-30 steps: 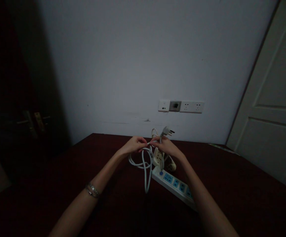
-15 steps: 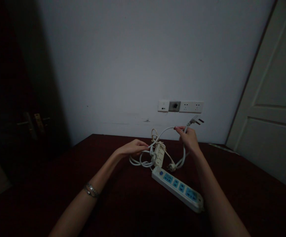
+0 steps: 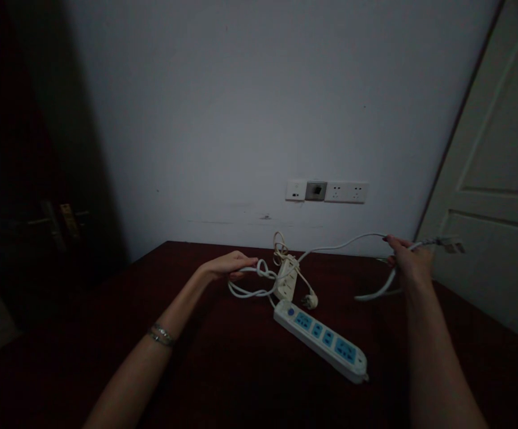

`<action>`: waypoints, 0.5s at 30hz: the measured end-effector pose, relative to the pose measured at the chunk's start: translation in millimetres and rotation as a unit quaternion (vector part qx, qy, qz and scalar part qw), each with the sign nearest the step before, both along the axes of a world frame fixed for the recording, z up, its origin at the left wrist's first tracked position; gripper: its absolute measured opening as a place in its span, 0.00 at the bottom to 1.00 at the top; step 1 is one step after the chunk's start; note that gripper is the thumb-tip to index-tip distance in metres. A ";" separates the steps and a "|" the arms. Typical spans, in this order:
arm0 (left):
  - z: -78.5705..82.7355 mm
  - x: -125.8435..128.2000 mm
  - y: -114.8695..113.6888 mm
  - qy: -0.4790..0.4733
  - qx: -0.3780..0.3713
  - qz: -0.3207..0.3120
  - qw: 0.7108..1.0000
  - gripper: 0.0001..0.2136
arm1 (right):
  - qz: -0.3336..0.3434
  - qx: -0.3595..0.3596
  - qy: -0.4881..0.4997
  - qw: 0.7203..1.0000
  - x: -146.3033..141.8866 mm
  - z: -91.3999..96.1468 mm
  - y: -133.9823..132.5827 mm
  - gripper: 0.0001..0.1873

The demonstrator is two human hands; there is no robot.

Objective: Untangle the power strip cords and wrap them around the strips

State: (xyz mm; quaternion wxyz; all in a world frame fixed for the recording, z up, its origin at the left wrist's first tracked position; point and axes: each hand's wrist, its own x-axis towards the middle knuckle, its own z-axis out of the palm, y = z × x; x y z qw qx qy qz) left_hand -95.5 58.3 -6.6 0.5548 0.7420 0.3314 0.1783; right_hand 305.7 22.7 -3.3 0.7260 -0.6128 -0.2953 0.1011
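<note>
A white power cord (image 3: 334, 247) stretches between my two hands above the table. My left hand (image 3: 232, 264) is closed on its looped part, beside a small knot-like loop. My right hand (image 3: 408, 261) grips the cord farther right, with its blurred plug (image 3: 450, 243) sticking out past the hand and a slack bend hanging below. In front lies a white power strip (image 3: 321, 339) with blue socket faces, set slantwise. Behind it rests a cream power strip (image 3: 287, 279), its own thin cord wrapped round it and its round plug (image 3: 311, 300) on the table.
The dark red table (image 3: 205, 369) meets a pale wall (image 3: 223, 131). Wall sockets (image 3: 346, 192) and switch plates sit low on that wall. A white panelled door (image 3: 500, 179) stands at the right, and a dark door with a handle (image 3: 68, 219) at the left.
My right hand has moved right with the plug end, drawing the cord out longer. My left hand has shifted slightly left, and the loops beside it are pulled flatter.
</note>
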 end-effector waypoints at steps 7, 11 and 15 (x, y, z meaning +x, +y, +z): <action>-10.5 -6.8 13.0 -0.034 -0.021 -0.014 0.999 0.21 | -0.064 0.087 0.132 0.985 13.1 2.7 -11.0 0.06; -12.4 -8.0 16.2 -0.034 -0.026 -0.005 0.999 0.21 | -0.097 0.104 0.121 0.983 13.6 2.4 -10.6 0.05; -14.8 -10.7 18.4 -0.020 -0.030 -0.013 0.999 0.18 | -0.116 0.115 0.129 0.978 15.7 -0.6 -6.3 0.05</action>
